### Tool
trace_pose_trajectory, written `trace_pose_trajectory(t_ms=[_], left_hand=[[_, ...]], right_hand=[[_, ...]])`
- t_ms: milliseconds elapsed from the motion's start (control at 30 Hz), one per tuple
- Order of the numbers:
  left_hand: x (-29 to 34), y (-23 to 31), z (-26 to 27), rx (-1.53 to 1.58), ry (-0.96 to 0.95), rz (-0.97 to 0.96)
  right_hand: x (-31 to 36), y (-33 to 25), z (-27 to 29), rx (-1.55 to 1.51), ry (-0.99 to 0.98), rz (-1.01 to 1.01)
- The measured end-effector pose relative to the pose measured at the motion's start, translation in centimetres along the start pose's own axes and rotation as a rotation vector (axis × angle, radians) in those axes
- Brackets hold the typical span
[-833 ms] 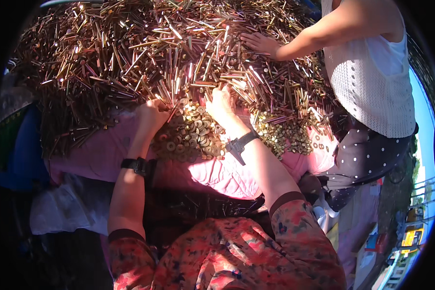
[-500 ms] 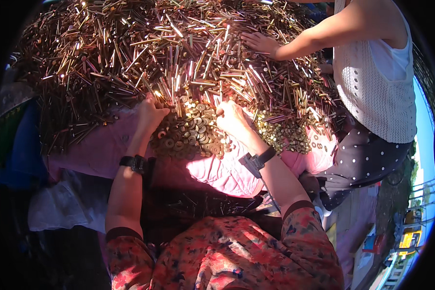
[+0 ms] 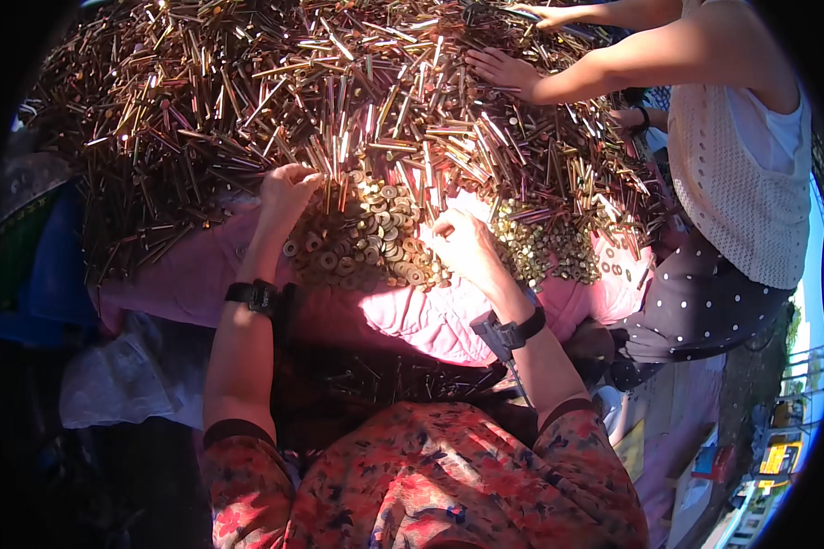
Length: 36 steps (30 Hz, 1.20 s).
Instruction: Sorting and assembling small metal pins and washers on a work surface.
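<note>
A large heap of long, thin metal bolts or rods (image 3: 220, 119) covers the far part of the table. At its near edge lies a pile of flat round washers (image 3: 330, 261), with small brass-coloured nuts (image 3: 558, 252) to the right. My left hand (image 3: 287, 197) is pinched at the edge of the rods, just left of the washers; what its fingertips hold is too small to make out. My right hand (image 3: 471, 247) has its fingers curled together at the right side of the washers, and anything between them is hidden.
A pink quilted cloth (image 3: 421, 325) lies under the pile. On the right stands a co-worker in a knitted vest (image 3: 728, 174), one hand (image 3: 504, 71) on the rods and another farther back. A clear plastic bag (image 3: 128, 384) hangs at the lower left.
My left hand has lifted slightly from the rods, its fingers now bent to the right. The right hand has shifted right and nearer. The co-worker's body has moved right.
</note>
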<state>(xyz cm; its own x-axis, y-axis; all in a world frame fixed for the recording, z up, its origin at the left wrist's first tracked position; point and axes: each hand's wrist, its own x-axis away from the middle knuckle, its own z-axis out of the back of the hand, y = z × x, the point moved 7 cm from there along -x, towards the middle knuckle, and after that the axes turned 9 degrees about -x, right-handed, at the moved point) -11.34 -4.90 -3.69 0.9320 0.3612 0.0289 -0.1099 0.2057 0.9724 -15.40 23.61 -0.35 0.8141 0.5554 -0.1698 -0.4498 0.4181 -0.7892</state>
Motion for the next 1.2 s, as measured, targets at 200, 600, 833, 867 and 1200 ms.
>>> trace_pose_trajectory(t_ms=[200,600,833,867,1200], left_hand=[[0.2,1.4,1.9,-0.563,0.548,-0.203],[-0.6,-0.3,3.0,-0.563,0.598,-0.138],[0.6,1.9,5.2,-0.895,0.800,-0.186],[0.7,2.1,5.3,-0.951,0.803,-0.196],[0.1,1.8,6.7,-1.064,0.610,-0.026]], right_hand=[[0.8,0.6,0.1,0.096,0.070,-0.010],[1.2,-0.7,-0.2,0.151,0.175,0.071],[1.5,-0.7,0.1,0.099,0.181,0.067],[1.5,-0.5,0.0,0.098,0.180,0.070],[1.9,-0.7,-0.3,0.158,0.231,0.104]])
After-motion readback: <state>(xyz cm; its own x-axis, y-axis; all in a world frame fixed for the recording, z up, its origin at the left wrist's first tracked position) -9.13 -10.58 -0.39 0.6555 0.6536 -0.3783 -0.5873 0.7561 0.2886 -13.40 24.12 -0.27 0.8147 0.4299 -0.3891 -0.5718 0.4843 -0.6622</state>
